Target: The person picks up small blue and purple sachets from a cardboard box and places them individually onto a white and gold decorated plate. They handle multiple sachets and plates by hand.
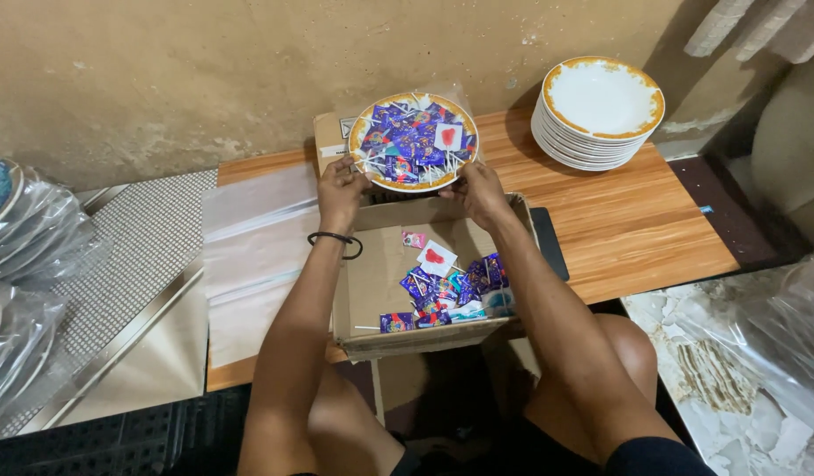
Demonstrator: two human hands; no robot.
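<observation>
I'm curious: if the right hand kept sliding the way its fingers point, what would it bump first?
The right hand already touches the plate of lollipops; past it, probably the wall, though depth is unclear.

Left hand and right hand gripping opposite rims of a plate heaped with wrapped lollipops, above an open cardboard box holding more lollipops, stack of white plates on the wooden table, clear plastic bags at left.
</observation>
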